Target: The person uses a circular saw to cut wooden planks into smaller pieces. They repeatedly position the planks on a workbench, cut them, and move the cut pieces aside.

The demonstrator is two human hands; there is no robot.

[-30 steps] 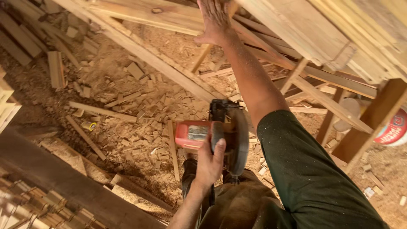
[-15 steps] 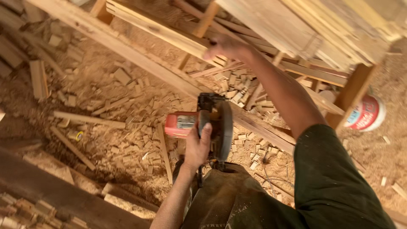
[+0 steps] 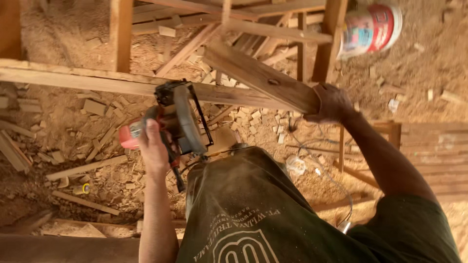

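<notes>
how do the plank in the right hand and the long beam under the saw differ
The plank, gripped at its end by the right hand, runs diagonally and looks darker and weathered, with a knot. The long beam lies nearly level, paler, with the circular saw in the left hand over it. Both are rough-sawn timber.

The bucket (image 3: 370,27) is cut off by the top edge. The circular saw (image 3: 170,124) blade stays hidden behind its guard, its grip under the left hand (image 3: 153,148).
</notes>
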